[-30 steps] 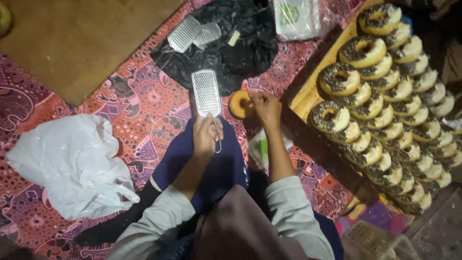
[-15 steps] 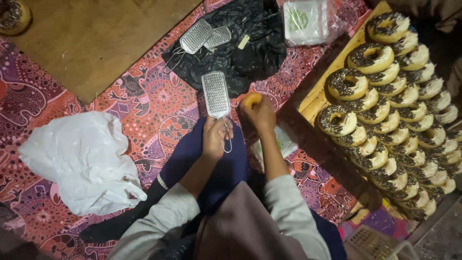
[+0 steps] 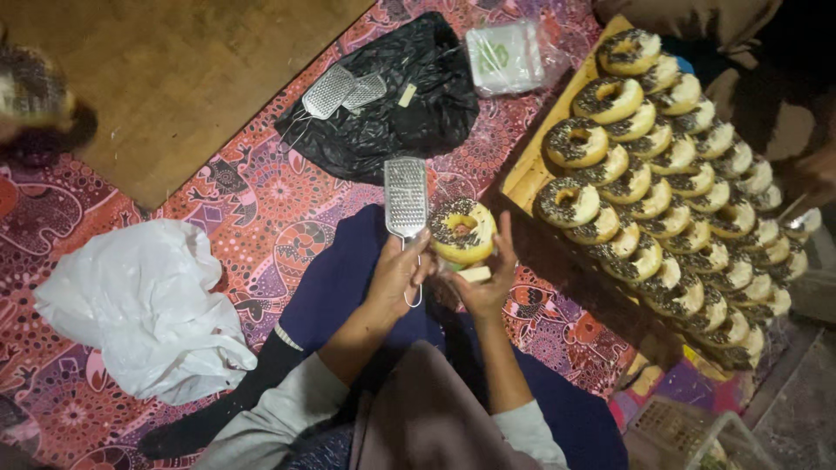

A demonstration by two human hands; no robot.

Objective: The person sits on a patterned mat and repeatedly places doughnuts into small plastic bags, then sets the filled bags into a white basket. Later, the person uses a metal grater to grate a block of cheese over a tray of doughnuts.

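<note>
My left hand (image 3: 394, 280) grips the wire handle of a flat metal grater (image 3: 406, 197), blade pointing away from me. My right hand (image 3: 488, 280) holds up a yellow-glazed doughnut (image 3: 462, 231) with dark sprinkles, touching the grater's right edge. A small pale block (image 3: 475, 274) sits between the fingers of that hand, under the doughnut. Both hands hover over my dark blue lap (image 3: 335, 283).
A wooden board (image 3: 521, 172) at the right carries several rows of sprinkled doughnuts (image 3: 667, 201). Two more graters (image 3: 340, 90) lie on a black plastic bag (image 3: 409, 104). A white bag (image 3: 139, 305) lies at the left, a clear packet (image 3: 503, 56) at the top, a wooden tabletop (image 3: 174, 70) beyond. Another person's hand (image 3: 814, 174) shows at the right edge.
My right hand has drawn the doughnut back toward me and turned its sprinkled top up beside the grater. The left hand keeps its grip on the grater.
</note>
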